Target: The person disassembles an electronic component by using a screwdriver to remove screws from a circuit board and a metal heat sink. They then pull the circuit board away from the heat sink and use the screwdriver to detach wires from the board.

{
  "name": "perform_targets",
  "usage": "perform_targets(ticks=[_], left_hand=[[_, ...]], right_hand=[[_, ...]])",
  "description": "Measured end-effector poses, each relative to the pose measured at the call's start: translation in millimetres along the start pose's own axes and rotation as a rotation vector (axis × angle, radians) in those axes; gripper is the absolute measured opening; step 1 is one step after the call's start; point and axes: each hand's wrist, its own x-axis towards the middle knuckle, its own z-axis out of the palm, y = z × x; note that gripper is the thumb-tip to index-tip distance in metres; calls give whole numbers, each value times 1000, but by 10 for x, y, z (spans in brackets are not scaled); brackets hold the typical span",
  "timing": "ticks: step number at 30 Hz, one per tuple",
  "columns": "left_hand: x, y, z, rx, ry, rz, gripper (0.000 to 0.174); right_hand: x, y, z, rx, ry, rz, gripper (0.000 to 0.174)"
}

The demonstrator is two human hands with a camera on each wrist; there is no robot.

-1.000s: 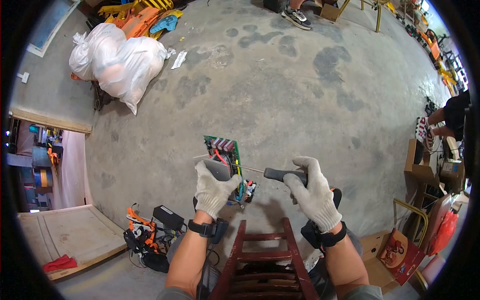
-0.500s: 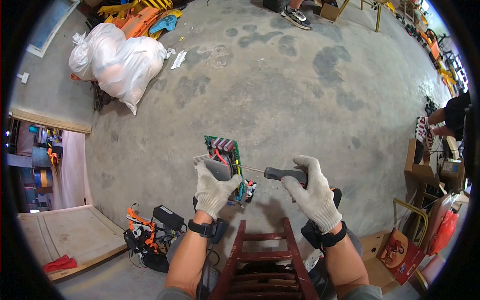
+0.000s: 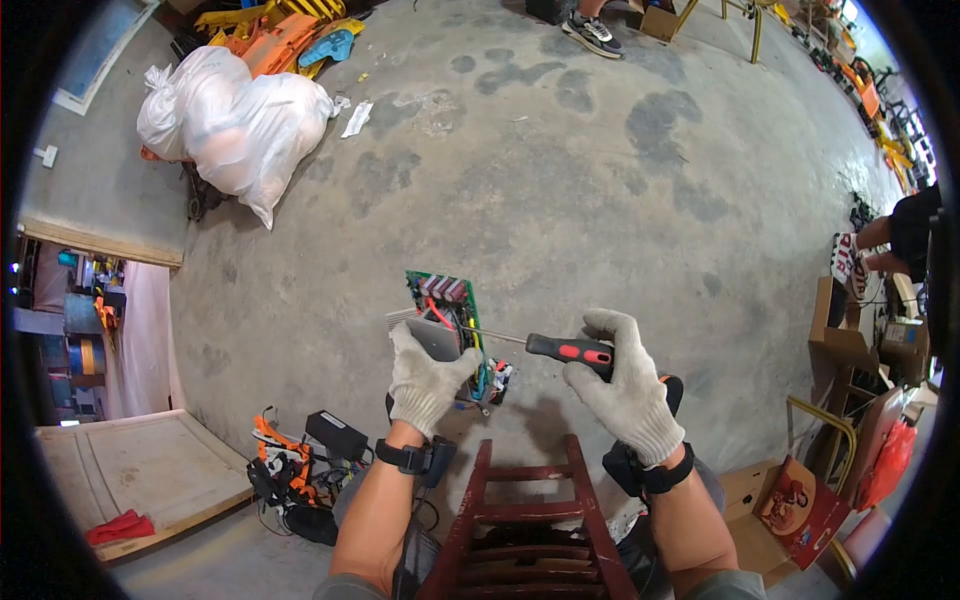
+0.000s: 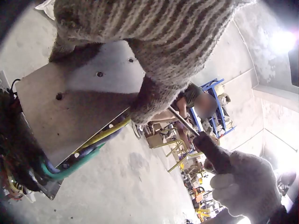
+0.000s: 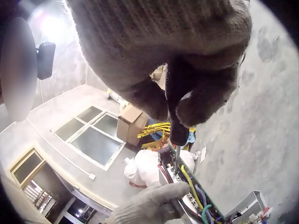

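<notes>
My gloved left hand point(image 3: 430, 378) grips a circuit board assembly by its flat grey metal plate point(image 3: 436, 340). Behind the plate, the green circuit board point(image 3: 462, 292) carries red, yellow and green wires. In the left wrist view the plate point(image 4: 70, 93) shows several small holes. A screwdriver with a black and red handle point(image 3: 570, 350) is in my gloved right hand point(image 3: 628, 385), pinched between thumb and fingers in the right wrist view. Its thin shaft point(image 3: 500, 337) points left into the assembly, beside the yellow wire point(image 5: 191, 184). The tip is hidden among the parts.
A dark red wooden stool point(image 3: 530, 515) stands between the legs. Left of it lie orange and black parts with a black box point(image 3: 337, 435). White bags point(image 3: 255, 130) sit at the back left, an open cardboard box point(image 3: 755, 510) at right. Other people's shoes point(image 3: 595, 37) show at the edges.
The screwdriver has turned about its length, bringing the handle's red inserts into sight. My right fingers have shifted slightly on the handle. The left hand and the assembly stay nearly still.
</notes>
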Motion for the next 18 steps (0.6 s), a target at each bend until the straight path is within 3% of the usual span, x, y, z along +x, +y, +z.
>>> perform_targets(ticks=[6, 12, 13, 15, 18], left_hand=[[33, -109, 34, 14, 3, 20, 84], [6, -33, 22, -60, 2, 6, 80], [5, -29, 18, -75, 4, 11, 80], [-2, 16, -3, -62, -5, -8, 80], [9, -18, 14, -30, -8, -18, 80]], right_hand=[[47, -6, -17, 77, -68, 256, 57], [2, 39, 11, 10, 9, 3, 53], [9, 33, 6, 10, 9, 3, 53], [30, 17, -6, 70, -45, 185, 55], [39, 39, -1, 63, -48, 221, 55]])
